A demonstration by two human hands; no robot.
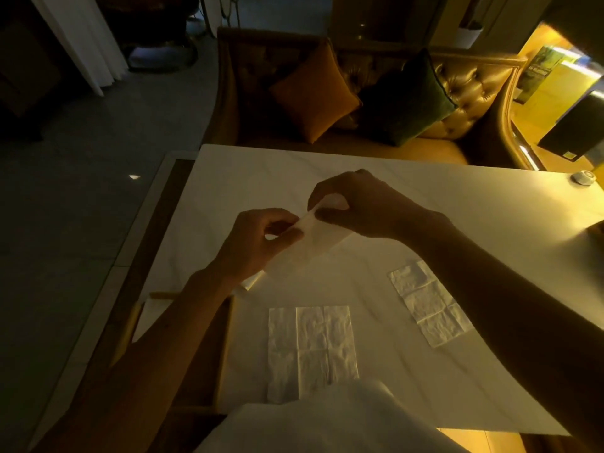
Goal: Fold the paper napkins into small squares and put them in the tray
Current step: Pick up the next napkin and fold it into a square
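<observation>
Dim, yellow-lit room. Head view looks down on a table (457, 204) under a pale cloth.

- Left hand (258, 237): fingers curled, thumb and fingertips pinching the near-left edge of a napkin (313, 238).
- Right hand (356, 204): fingers curled, pinching the same napkin at its far end, at about 1 o'clock from the left hand.
- The napkin is stretched between the two hands above the cloth near the table's middle. It reads as a slanted band. How many layers it has, I cannot tell.
- Second napkin (313, 348): flat on the cloth at 6 o'clock from the hands, opened out, crease lines showing as a grid.
- Third napkin (428, 302): flat at about 4 o'clock, also opened and creased, turned at an angle, with its right side touching the right forearm's outline.
- Tray (225, 354): wooden rim at 7 o'clock, at the table's left edge, with the left forearm crossing over it. Something pale lies inside; too dark to say what.
- Small pale piece (253, 282) just beside the left wrist, near the tray's far corner. Unclear whether it sits in the tray.
- White fabric (327, 420) fills the view at 6 o'clock.

Beyond the table at 12 o'clock: a tufted sofa (474, 86) with an orange cushion (313, 93) and a dark green cushion (405, 99). Small round object (583, 179) on the table at 3 o'clock. Curtain (81, 37) at 10 o'clock
</observation>
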